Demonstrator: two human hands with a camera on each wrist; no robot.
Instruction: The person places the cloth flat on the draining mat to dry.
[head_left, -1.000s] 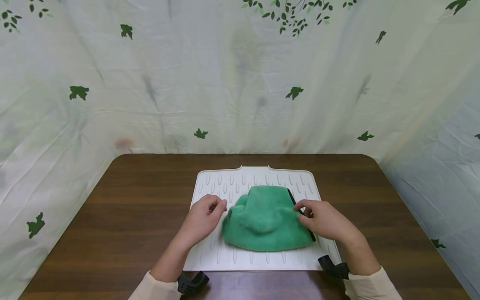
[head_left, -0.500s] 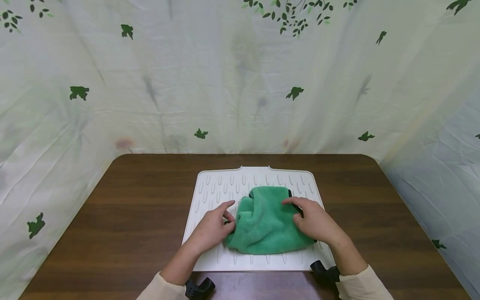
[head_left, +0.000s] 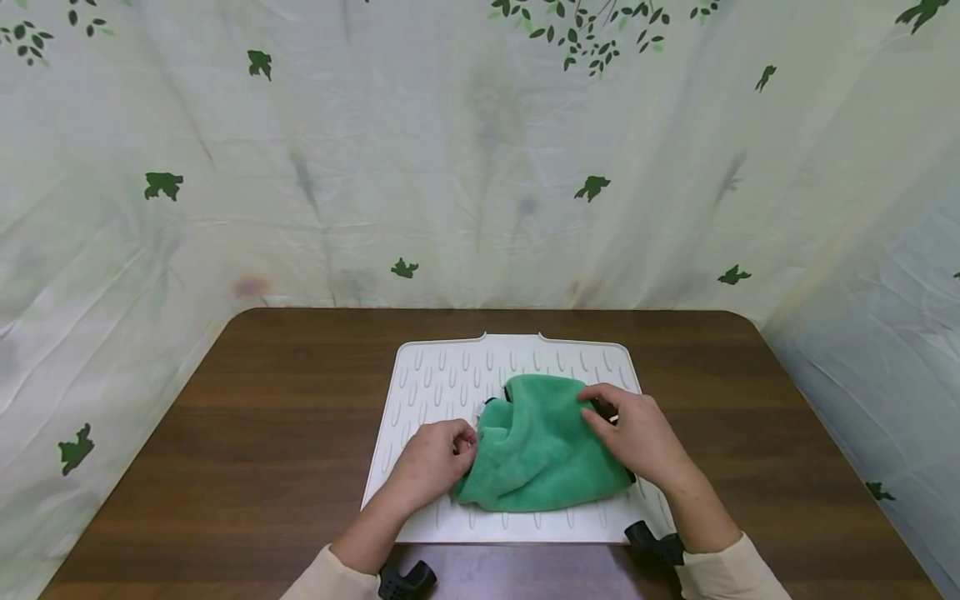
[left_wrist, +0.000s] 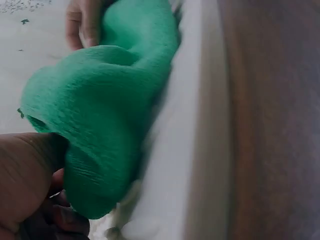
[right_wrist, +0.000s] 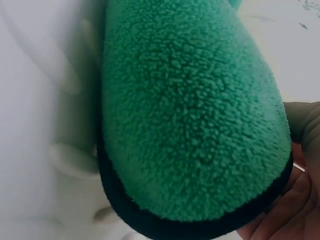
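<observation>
A green fleecy cloth point(head_left: 536, 450) with a black hem lies bunched and raised on a white ribbed tray point(head_left: 427, 367). My left hand point(head_left: 435, 462) pinches its left edge. In the left wrist view the left thumb point(left_wrist: 30, 160) lies against the cloth point(left_wrist: 95, 100), with curled fingers below. My right hand point(head_left: 641, 429) holds the upper right edge between thumb and bent fingers. The right wrist view shows the cloth's dark hem point(right_wrist: 200, 227) close up and the right hand point(right_wrist: 300, 185) partly behind it. Whatever is under the cloth is hidden.
The tray stands at the front of a brown wooden table point(head_left: 285, 417), with its near edge at the table's front. A pale leaf-patterned curtain point(head_left: 450, 167) hangs behind and at the sides. Black wrist mounts point(head_left: 408, 581) sit under both wrists.
My left hand has come right and down to the cloth's left edge and now pinches it. My right hand has shifted a little along the upper right edge. The cloth's left side is more gathered.
</observation>
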